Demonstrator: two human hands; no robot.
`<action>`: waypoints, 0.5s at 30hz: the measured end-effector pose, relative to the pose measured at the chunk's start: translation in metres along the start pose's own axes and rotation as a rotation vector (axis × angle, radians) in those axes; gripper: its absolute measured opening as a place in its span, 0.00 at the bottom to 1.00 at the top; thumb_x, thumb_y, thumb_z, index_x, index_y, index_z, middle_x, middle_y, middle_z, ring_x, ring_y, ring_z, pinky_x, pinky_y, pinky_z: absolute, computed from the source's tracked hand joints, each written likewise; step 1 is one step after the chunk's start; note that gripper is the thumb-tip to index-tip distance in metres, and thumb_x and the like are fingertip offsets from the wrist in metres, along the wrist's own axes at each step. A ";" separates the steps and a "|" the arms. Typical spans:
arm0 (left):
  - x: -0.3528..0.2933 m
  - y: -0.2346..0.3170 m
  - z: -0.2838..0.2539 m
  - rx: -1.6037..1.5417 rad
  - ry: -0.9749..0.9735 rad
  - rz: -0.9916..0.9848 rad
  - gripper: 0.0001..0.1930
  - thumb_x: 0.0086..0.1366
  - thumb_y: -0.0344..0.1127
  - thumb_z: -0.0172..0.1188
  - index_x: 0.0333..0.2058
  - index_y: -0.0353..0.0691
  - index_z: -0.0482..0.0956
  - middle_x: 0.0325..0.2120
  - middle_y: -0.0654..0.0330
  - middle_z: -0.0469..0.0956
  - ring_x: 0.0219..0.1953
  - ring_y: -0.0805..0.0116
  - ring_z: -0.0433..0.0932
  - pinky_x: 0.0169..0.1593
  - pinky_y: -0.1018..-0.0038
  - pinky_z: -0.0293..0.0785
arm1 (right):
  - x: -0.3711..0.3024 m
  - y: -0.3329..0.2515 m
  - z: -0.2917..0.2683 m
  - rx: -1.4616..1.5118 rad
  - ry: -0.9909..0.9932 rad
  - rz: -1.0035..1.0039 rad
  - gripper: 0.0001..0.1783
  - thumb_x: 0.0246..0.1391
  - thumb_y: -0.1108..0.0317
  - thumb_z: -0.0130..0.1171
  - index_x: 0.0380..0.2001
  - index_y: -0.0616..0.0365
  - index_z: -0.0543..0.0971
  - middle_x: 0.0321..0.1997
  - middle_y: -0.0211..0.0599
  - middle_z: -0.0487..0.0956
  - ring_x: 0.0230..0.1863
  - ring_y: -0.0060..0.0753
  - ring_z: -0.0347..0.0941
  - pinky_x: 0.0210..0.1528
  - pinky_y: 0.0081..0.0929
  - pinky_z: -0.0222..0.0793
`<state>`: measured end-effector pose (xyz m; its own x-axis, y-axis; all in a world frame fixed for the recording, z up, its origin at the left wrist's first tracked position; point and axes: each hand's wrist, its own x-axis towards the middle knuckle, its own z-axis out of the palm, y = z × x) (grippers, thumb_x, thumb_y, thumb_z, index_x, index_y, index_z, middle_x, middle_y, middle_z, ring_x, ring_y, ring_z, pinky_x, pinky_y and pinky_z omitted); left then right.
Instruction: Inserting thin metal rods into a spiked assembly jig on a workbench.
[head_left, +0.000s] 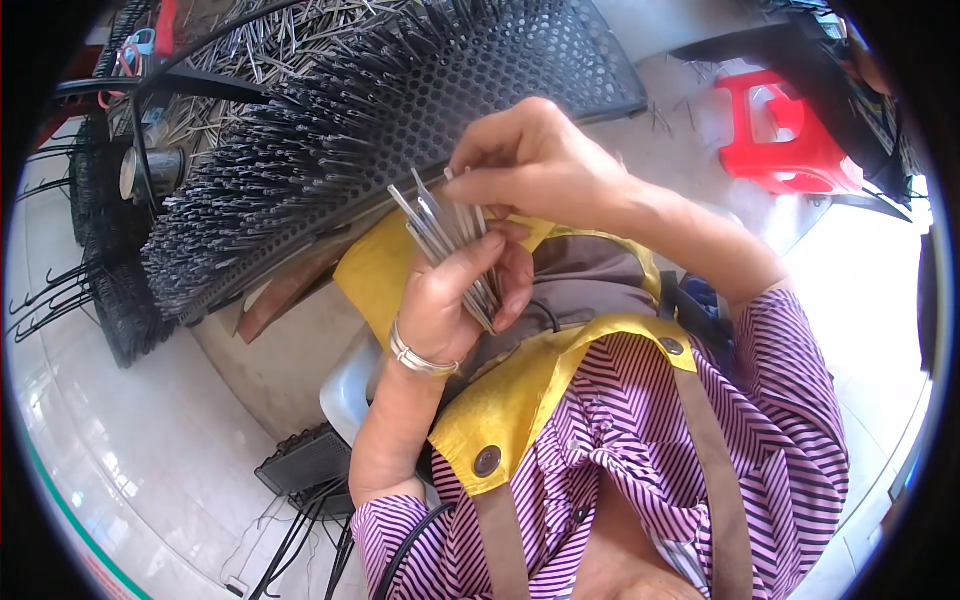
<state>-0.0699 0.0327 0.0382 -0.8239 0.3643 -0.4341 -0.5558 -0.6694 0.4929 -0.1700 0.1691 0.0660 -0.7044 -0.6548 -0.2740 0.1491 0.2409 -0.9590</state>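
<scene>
My left hand (455, 295) grips a bundle of thin metal rods (440, 235), fanned out above the fingers. A silver bracelet sits on that wrist. My right hand (535, 160) is just above the bundle, with its fingertips pinching the top of one rod. In front of both hands a black perforated tray (470, 80) tilts toward me, its left part densely filled with upright rods (280, 170). I wear a yellow apron over a purple striped shirt.
A red plastic stool (785, 135) stands at the upper right on the pale floor. Loose rods (250, 45) lie heaped beyond the tray. More filled black racks (115, 270) stand at the left. A small black box with cables (305, 465) sits on the floor below.
</scene>
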 end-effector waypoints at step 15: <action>-0.001 -0.005 0.001 0.090 0.322 0.039 0.12 0.57 0.32 0.54 0.38 0.31 0.71 0.25 0.51 0.76 0.22 0.64 0.76 0.24 0.75 0.73 | -0.012 0.018 -0.003 0.324 0.206 -0.016 0.08 0.46 0.75 0.56 0.31 0.69 0.74 0.21 0.35 0.76 0.20 0.19 0.72 0.21 0.15 0.68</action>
<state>-0.0664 0.0367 0.0371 -0.7755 0.1069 -0.6222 -0.5438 -0.6137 0.5723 -0.1609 0.1833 0.0523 -0.8283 -0.4907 -0.2703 0.3255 -0.0289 -0.9451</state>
